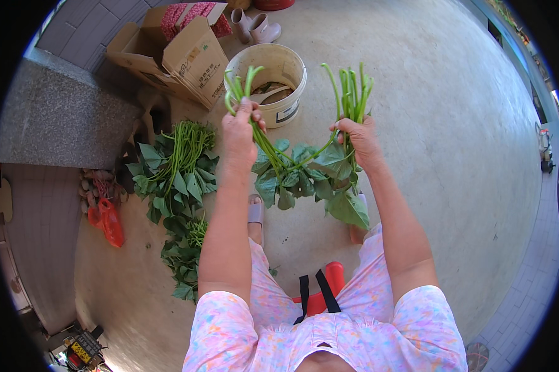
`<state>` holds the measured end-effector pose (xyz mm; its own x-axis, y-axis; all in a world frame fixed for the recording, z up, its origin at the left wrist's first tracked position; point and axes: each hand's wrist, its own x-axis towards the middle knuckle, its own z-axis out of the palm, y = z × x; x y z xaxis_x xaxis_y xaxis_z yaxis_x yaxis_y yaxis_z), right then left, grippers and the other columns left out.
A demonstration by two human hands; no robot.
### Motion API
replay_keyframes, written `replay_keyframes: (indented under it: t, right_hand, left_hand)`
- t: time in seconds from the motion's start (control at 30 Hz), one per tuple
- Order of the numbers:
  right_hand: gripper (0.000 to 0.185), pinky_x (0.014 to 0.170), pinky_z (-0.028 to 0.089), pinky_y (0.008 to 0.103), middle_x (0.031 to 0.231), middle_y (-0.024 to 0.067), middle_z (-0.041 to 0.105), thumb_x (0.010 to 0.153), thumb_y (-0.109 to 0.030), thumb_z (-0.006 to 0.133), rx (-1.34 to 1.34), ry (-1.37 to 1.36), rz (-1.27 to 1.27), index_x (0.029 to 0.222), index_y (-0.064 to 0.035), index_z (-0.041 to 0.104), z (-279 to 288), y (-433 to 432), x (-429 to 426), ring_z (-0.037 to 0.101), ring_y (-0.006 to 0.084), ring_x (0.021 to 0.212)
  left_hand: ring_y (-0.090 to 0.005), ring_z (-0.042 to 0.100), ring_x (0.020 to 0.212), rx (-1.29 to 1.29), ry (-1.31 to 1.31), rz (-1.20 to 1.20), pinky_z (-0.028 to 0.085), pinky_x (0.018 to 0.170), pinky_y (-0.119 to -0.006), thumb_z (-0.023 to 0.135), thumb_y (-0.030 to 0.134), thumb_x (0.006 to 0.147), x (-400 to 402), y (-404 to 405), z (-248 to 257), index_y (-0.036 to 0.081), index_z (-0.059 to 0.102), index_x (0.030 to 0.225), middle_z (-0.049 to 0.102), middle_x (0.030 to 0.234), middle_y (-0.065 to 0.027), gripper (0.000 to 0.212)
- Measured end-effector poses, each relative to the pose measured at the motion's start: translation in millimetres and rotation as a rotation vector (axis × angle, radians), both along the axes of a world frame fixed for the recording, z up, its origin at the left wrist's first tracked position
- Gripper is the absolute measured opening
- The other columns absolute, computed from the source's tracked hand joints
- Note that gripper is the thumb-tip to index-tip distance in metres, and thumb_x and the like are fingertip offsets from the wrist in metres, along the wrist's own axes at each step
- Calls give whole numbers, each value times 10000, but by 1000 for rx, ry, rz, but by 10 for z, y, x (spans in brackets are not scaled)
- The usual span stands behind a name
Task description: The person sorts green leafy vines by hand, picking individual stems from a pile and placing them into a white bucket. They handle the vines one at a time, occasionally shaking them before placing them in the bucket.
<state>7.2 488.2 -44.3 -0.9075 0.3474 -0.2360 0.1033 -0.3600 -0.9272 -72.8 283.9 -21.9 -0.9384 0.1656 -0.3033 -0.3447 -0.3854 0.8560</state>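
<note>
My left hand (243,128) grips several green stems, their tops curling up in front of the bucket and their leaves hanging down to the right. In my right hand (356,135) is a thicker bunch of leafy green stems (351,95), stem ends up, with broad leaves below. Leaves (291,179) of both bunches meet or overlap between my hands. On the floor to the left of my left arm lies a large pile of leafy stems (186,153), with more leafy greens (184,260) nearer to me.
Ahead stands a whitish plastic bucket (284,114) with a ladle-like thing inside. Behind it are an open cardboard box (195,60) and rubber boots (263,30). A granite block (65,116) and a red plastic bag (111,223) are at left. A red stool (335,276) shows between my legs.
</note>
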Motion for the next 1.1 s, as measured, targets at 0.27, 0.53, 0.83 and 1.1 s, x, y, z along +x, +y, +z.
replay_keyframes:
  t: [0.27,0.53,0.83,1.1]
  right_hand:
    - [49,424,380,197,653,84,591,674,-18,550,18,51,-191,719,-1,560,91,279,54,484,84,468]
    - [74,450,424,227,674,124,575,688,2,532,-75,201,-431,754,35,535,118,740,127,498,132,481]
    - [93,492,437,302,693,119,558,688,-32,527,-344,231,-543,766,17,517,1,1018,163,486,158,506]
    - [91,547,424,305,695,84,554,667,-70,517,-595,268,-466,746,-28,527,38,1047,197,471,142,512]
  left_hand:
    - [-138,397,516,209,10,318,369,543,-308,362,303,888,-141,-332,35,64,436,818,406,613,-4,260]
    - [-128,376,525,195,101,561,352,562,-301,303,320,902,-227,-642,73,81,411,789,384,615,11,286]
    - [-121,375,501,60,31,544,340,521,-281,367,285,887,-202,-529,91,70,422,780,394,601,6,246]
    - [-107,382,476,8,20,537,342,449,-239,413,249,872,-186,-480,75,64,432,774,404,585,2,210]
